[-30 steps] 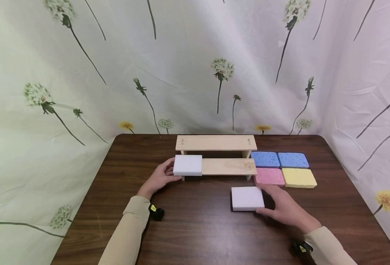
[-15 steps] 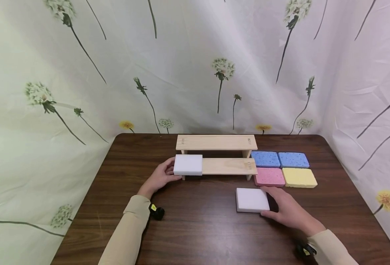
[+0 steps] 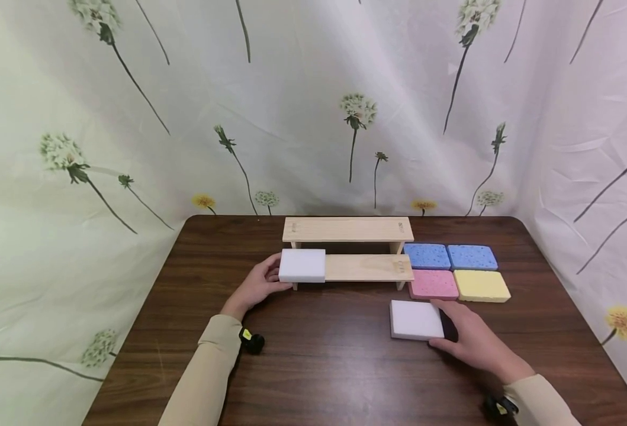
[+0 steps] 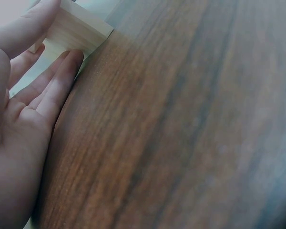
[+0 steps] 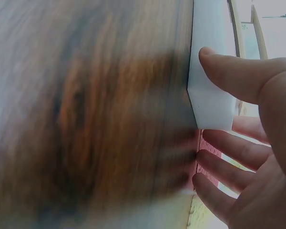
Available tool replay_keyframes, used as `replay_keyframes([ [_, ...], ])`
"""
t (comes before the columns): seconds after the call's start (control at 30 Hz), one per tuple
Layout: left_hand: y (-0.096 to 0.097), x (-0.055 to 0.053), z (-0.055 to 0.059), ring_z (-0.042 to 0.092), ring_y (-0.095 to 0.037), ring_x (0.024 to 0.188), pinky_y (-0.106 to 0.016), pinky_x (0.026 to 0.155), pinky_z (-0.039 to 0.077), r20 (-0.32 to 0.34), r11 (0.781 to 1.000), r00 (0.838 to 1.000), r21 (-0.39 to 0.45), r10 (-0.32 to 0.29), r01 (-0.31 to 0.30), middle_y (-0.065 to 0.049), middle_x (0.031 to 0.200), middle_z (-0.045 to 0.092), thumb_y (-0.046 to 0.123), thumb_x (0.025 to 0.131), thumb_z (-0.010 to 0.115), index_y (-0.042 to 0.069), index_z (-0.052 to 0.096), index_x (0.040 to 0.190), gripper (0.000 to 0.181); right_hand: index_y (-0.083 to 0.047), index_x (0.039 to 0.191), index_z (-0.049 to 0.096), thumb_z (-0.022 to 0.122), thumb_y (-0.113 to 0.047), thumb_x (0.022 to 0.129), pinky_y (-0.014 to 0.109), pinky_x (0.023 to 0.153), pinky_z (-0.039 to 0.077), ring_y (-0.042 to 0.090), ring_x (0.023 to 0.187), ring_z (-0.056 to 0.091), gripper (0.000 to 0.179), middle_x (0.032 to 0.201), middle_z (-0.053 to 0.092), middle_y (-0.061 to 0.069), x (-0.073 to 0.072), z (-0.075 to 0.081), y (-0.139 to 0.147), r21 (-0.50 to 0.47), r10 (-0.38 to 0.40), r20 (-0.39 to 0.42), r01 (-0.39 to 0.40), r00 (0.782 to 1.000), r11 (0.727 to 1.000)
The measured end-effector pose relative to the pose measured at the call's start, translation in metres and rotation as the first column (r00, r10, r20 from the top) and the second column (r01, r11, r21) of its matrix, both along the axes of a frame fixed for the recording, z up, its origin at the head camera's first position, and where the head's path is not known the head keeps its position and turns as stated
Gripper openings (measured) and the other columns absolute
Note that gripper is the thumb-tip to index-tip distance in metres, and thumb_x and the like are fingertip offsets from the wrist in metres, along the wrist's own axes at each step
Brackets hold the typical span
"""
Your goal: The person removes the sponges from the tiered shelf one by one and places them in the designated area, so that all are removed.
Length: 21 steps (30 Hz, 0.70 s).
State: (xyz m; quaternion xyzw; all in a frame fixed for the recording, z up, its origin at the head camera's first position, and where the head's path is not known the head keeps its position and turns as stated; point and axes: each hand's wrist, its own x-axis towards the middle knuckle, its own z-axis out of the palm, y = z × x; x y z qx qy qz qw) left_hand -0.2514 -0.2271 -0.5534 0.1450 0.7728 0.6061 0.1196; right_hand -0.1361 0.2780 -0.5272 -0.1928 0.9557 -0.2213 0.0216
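Left hand: We see the person's left hand (image 3: 254, 287) gripping the left end of a flat, white rectangular foam block (image 3: 302, 265), thumb at the near edge, forefinger at the far corner.
Block on the step: It lies broad face up on the left end of the lower board of a pale wooden two-step stand (image 3: 366, 267), its long axis running left to right along the board.
Right hand: We see the right hand (image 3: 470, 334) pinching a second white rectangular foam block (image 3: 417, 320) by its right end, thumb near, forefinger far.
Second block: Low over the dark wood-grain bench (image 3: 318, 373), in front of the stand's right end; long axis also left to right. We cannot tell whether it touches the bench.
Sponges: Right of the stand, two speckled blue sponges (image 3: 426, 256) lie behind a pink sponge (image 3: 433, 284) and a yellow sponge (image 3: 482, 286).
Backdrop: White cloth (image 3: 292, 118) printed with dandelions.
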Motion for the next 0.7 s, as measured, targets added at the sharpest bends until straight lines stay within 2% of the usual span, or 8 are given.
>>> replay_keyframes([
  [0.3, 0.000, 0.000, -0.001, 0.057, -0.037, 0.135, -0.029, 0.104, 0.053, -0.006, 1.000, 1.000, -0.006, 0.006, -0.006, -0.024, 0.151, 0.051, 0.003, 0.090, 0.083, 0.003, 0.037, 0.160, 0.083, 0.003, 0.147, 0.053, 0.091, -0.028, 0.084, 0.065, 0.106, 0.048, 0.047, 0.131, 0.057, 0.080, 0.142, 0.061, 0.025, 0.003, 0.003, 0.012, 0.020, -0.043, 0.016, 0.043, 0.999, 0.999],
  [0.7, 0.000, 0.000, -0.001, 0.056, -0.038, 0.135, -0.027, 0.102, 0.053, -0.004, 1.000, 1.000, -0.009, 0.007, -0.007, -0.025, 0.151, 0.051, 0.003, 0.090, 0.083, 0.003, 0.037, 0.160, 0.083, 0.003, 0.147, 0.054, 0.091, -0.024, 0.083, 0.064, 0.103, 0.050, 0.046, 0.126, 0.060, 0.078, 0.137, 0.063, 0.026, 0.004, 0.006, 0.024, 0.032, -0.043, -0.016, 0.044, 0.999, 0.999],
])
